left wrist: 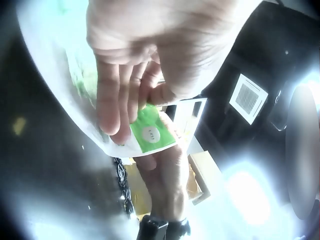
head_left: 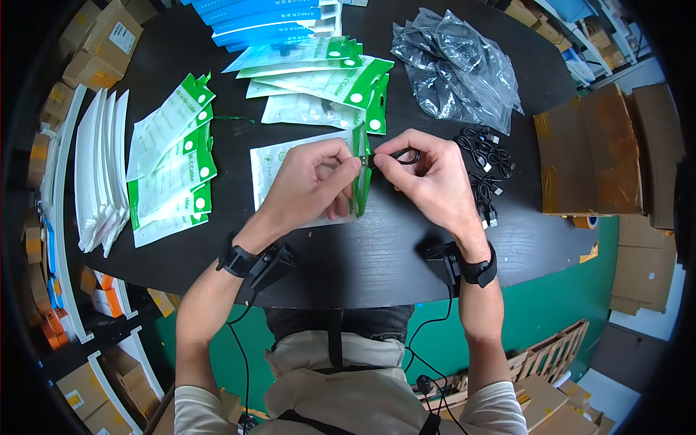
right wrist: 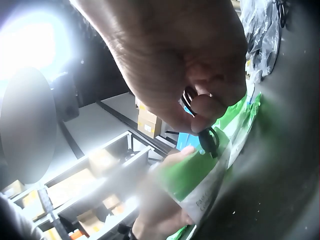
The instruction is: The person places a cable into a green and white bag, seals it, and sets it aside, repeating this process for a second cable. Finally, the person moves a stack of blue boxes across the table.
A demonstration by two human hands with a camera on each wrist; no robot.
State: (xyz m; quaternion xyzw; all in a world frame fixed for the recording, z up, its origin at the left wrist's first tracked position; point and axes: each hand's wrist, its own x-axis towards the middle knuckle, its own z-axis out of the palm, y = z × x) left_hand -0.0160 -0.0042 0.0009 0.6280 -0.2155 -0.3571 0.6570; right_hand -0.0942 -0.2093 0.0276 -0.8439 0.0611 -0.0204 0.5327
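Note:
A white and green cable bag [head_left: 270, 177] lies under my left hand [head_left: 313, 180], whose thumb and fingers pinch its green end. In the left wrist view the bag's green end [left wrist: 159, 137] shows a round white spot. My right hand [head_left: 433, 175] pinches a black USB cable [head_left: 408, 154], coiled into a small loop. The cable's end is right at the green edge of the bag, between both hands. From the right wrist view, the cable [right wrist: 209, 144] hangs below the fingertips, overlapping the bag's green mouth [right wrist: 187, 172].
Several black cables [head_left: 484, 156] lie right of my right hand, below a heap of clear plastic bags [head_left: 457, 69]. Filled green and white bags [head_left: 312, 87] are stacked ahead, near blue boxes [head_left: 264, 29]. More bags [head_left: 170, 170] and white pouches [head_left: 101, 174] lie left. A cardboard box [head_left: 587, 156] stands right.

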